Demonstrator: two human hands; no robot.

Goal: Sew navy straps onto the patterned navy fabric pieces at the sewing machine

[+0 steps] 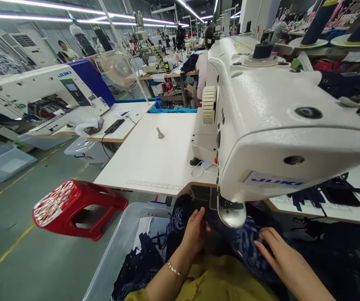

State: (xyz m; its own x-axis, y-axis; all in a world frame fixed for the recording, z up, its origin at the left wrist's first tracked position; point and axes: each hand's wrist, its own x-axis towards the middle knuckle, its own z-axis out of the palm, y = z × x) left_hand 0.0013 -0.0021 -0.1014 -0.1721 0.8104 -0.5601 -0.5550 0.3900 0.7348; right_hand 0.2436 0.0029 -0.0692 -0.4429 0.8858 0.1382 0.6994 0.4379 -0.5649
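A white Juki sewing machine (pixel 280 125) fills the upper right, its head hanging over dark blue patterned fabric (pixel 245 242). My left hand (pixel 195 232) grips a fold of that fabric just left of the needle area, fingers curled round it. My right hand (pixel 274 248) lies on the fabric to the right of the presser foot, its fingertips pressed down on the cloth. A thin bracelet (pixel 174 269) circles my left wrist. The needle itself is hidden behind the machine head.
The white work table (pixel 155 154) stretches left of the machine. A clear plastic bin (pixel 120 255) with dark cloth pieces stands at my left knee. A red stool (pixel 73 207) lies tipped on the floor. Other sewing stations and people sit farther back.
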